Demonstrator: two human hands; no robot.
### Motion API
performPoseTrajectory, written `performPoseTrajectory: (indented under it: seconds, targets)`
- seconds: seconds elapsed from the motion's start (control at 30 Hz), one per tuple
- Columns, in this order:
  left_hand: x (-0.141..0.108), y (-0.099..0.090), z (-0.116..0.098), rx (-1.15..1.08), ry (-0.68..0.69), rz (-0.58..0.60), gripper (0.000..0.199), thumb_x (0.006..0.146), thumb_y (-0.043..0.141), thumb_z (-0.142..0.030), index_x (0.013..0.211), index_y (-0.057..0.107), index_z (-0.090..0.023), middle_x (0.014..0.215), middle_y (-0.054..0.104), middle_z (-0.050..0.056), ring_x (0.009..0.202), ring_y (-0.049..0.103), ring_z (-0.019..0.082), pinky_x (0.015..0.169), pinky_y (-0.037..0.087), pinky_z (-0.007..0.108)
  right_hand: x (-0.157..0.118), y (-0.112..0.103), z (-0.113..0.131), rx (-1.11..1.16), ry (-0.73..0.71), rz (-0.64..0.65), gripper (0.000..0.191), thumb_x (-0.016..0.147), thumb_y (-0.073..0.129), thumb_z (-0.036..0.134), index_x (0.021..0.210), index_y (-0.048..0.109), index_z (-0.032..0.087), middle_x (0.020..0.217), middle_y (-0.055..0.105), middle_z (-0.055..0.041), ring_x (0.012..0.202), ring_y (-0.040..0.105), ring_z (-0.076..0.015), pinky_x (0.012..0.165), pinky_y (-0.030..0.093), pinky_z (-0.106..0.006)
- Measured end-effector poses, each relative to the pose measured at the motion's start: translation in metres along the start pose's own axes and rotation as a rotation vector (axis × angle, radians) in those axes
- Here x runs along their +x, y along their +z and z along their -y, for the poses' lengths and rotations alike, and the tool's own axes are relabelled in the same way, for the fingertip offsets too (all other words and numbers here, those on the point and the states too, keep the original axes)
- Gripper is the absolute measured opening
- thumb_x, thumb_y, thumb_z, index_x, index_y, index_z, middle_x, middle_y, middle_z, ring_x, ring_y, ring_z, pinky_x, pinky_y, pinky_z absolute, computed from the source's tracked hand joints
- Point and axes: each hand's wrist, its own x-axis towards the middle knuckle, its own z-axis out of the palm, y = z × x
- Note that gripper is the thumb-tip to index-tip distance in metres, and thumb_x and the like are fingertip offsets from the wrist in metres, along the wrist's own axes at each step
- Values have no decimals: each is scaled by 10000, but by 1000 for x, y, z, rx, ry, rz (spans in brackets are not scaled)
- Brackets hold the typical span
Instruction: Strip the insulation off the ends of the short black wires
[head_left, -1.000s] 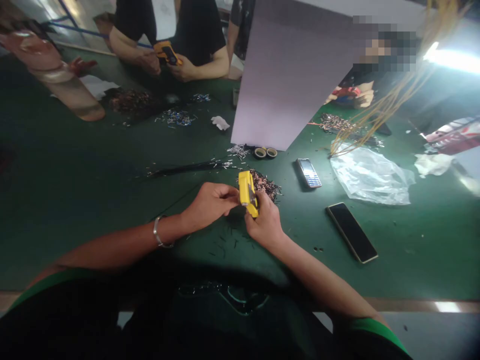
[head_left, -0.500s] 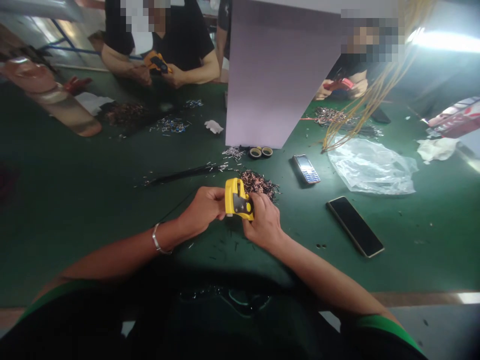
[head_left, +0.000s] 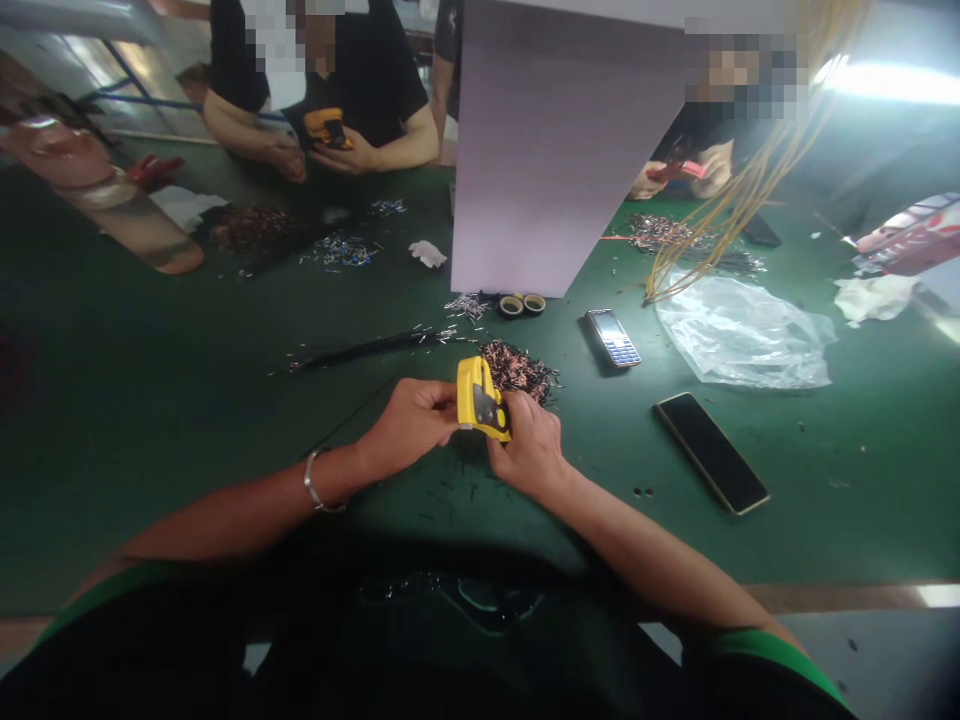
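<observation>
- One yellow tool (head_left: 482,405)
- One orange tool (head_left: 324,125)
- One phone with buttons (head_left: 615,340)
- One big flat phone (head_left: 711,453)
- Two round rings (head_left: 511,317)
- One clear bag (head_left: 746,335)
- Lots of wire bits (head_left: 517,370) (too many to count)

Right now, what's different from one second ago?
The yellow tool has turned in the right hand, so more of its dark side shows. The left hand is still right by it; nothing was visibly grabbed or let go. The copper-coloured pile, keypad phone and black-screened phone stayed put.
</observation>
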Motion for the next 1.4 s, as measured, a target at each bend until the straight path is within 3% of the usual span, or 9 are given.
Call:
performPoseTrajectory:
  seconds: [0.27,0.63,0.8,0.93,1.07,1.13,1.23,1.4]
  targets:
    - [0,0,-1,24,33,-11,228,628,571,-160,425,468,-162,405,426,-64,421,338,35,395,263,161,1,1,-3,-11,-50,-22,150,757,504,208,905,482,194,729,599,-65,655,562,-224,565,407,-309]
    - [-1,0,-2,55,16,-9,202,639,565,-167,448,497,-170,386,426,-70,386,316,32,377,241,169,-2,5,-10,51,-45,7,79,753,517,222,822,483,205,660,585,-51,604,557,-206,544,391,-295]
    - [2,-1,3,103,20,-3,190,716,604,-196,527,609,-175,401,455,-66,389,357,37,395,285,178,1,5,-10,156,86,51,99,737,549,260,727,457,225,598,564,-26,543,533,-184,530,374,-290]
    - [8,-5,9,117,-6,36,194,804,577,-237,882,743,-177,472,536,-55,441,457,58,443,357,189,12,-1,-10,448,353,141,118,751,590,295,725,503,220,591,560,1,520,512,-161,527,385,-286]
    - [17,-15,9,92,-21,68,368,816,559,-251,1151,674,-151,528,622,-33,419,472,69,431,379,209,24,-17,-16,905,561,244,181,713,665,320,803,567,197,618,587,14,540,549,-160,575,459,-313]
    - [21,-21,6,82,-12,98,332,810,566,-257,1105,674,-152,554,655,-11,412,488,73,417,378,217,27,-28,-20,1074,533,390,190,716,691,311,810,590,180,646,618,0,596,592,-173,623,473,-326]
    - [25,-29,1,64,-24,104,142,785,603,-257,861,675,-160,568,666,19,433,518,77,405,368,214,23,-43,-29,1168,502,574,220,723,729,282,871,621,161,723,663,-24,654,617,-175,662,474,-326]
    - [24,-33,-3,86,-32,99,96,740,670,-245,724,689,-152,590,657,17,483,510,68,459,390,204,8,-55,-39,1278,473,706,258,772,738,287,959,641,138,765,692,-55,724,645,-201,720,506,-358]
